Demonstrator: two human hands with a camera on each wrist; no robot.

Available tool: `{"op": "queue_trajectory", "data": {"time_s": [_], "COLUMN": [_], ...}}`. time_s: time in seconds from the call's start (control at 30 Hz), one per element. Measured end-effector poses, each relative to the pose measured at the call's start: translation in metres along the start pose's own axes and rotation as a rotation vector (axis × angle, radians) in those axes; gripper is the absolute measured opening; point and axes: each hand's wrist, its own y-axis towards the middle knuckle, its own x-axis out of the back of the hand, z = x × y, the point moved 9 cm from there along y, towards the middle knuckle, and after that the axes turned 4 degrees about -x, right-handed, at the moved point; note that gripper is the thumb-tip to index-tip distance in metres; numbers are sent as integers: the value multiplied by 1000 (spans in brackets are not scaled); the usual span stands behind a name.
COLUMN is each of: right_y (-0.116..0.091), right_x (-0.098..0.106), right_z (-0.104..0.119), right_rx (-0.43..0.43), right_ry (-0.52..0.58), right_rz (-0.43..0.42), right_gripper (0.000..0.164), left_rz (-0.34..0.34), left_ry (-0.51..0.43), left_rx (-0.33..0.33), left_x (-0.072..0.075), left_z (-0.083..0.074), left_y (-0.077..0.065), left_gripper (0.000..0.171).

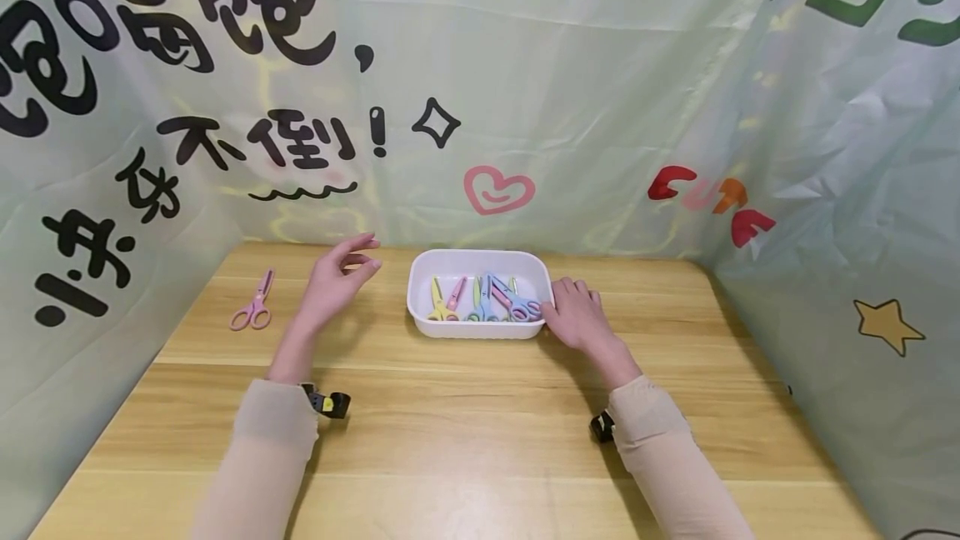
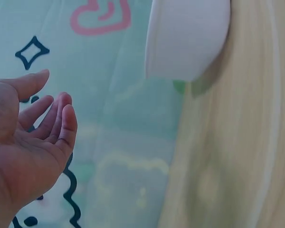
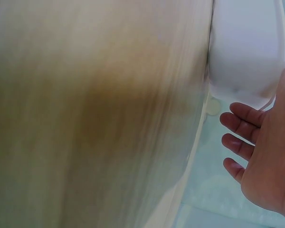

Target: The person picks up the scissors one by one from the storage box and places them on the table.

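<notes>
A white plastic tray (image 1: 422, 273) sits at the middle back of the wooden table and holds several small coloured scissors (image 1: 483, 300). My right hand (image 1: 576, 313) rests on the table against the tray's right end (image 3: 247, 52), fingers relaxed, holding nothing. My left hand (image 1: 337, 275) hovers to the left of the tray (image 2: 187, 40) with fingers loosely spread and the palm empty (image 2: 33, 137). A pink pair of scissors (image 1: 255, 303) lies alone on the table, further left of the left hand.
Printed green cloth walls close off the table at the back (image 1: 525, 107), left (image 1: 82, 215) and right (image 1: 847, 215). The light wooden tabletop (image 1: 465, 423) stretches bare toward me. Small black wrist cameras sit by both sleeves (image 1: 330, 402).
</notes>
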Motion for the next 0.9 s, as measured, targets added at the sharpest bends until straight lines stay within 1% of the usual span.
{"op": "queue_trajectory", "data": {"time_s": [0.13, 0.23, 0.4, 0.53, 0.67, 0.9], "right_y": [0, 0, 1, 0, -1, 1], "right_x": [0, 0, -1, -2, -1, -2], "right_z": [-1, -1, -1, -3, -3, -3], "right_rx": [-5, -8, -7, -12, -19, -23], "right_ry": [-5, -3, -6, -11, -7, 0], "right_rz": [4, 6, 7, 12, 20, 32], "right_gripper": [44, 44, 43, 44, 44, 46], "left_rz": [14, 29, 67, 115, 167, 227], "left_ry": [-31, -36, -36, -30, -16, -8], "left_rx": [-22, -33, -26, -7, -3, 33], "left_x": [-14, -26, -51, -76, -98, -127], "left_z": [-9, -16, -22, -21, -19, -9], "left_y": [6, 10, 15, 17, 18, 20], "left_gripper": [50, 50, 50, 49, 50, 51]}}
